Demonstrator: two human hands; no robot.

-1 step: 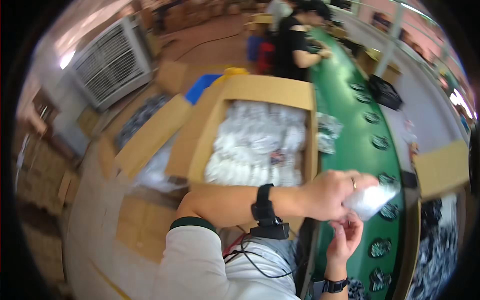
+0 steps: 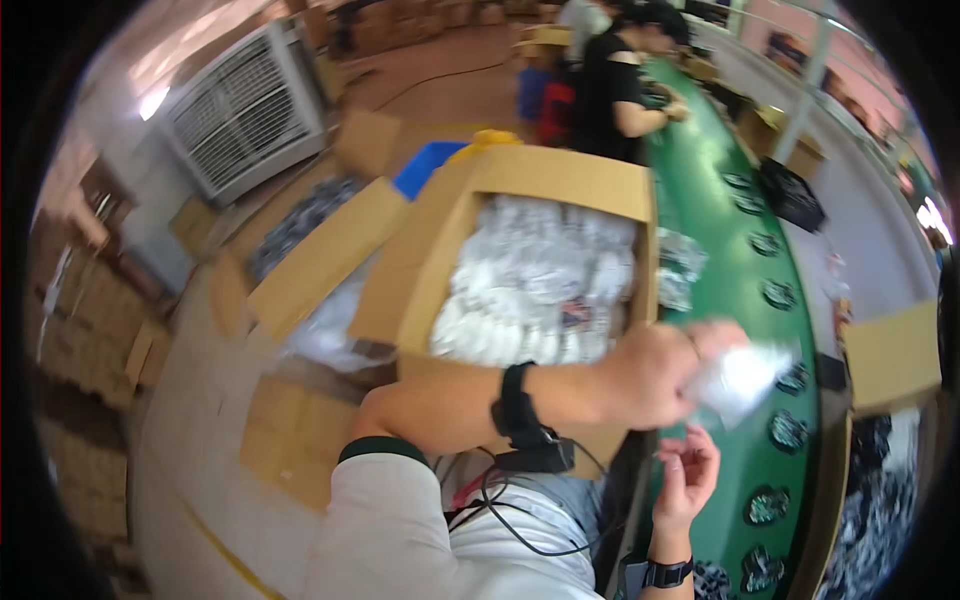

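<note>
My left hand (image 2: 650,372) reaches across to the right and is closed on a shiny whitish plastic bag (image 2: 742,385), blurred by motion. The bag hangs over a green conveyor belt (image 2: 705,205); what it contains I cannot make out. Just below the bag, my right hand (image 2: 688,475) has its fingers loosely bent and apart, with nothing seen in them. An open cardboard box (image 2: 560,178) stands left of the belt, filled with rows of similar whitish bags (image 2: 540,260). Several dark parts, among them a black part (image 2: 788,430), lie along the belt.
A clear bag (image 2: 680,265) lies between the box and belt. At right is another open carton (image 2: 895,360) of dark bagged items. A co-worker (image 2: 612,95) stands farther up the belt. A large grilled cooler (image 2: 240,115) and a blue bin (image 2: 428,170) are at left.
My left hand has lifted the bag slightly away from my right hand, whose fingers had been touching at its lower edge. The whole view has shifted a little.
</note>
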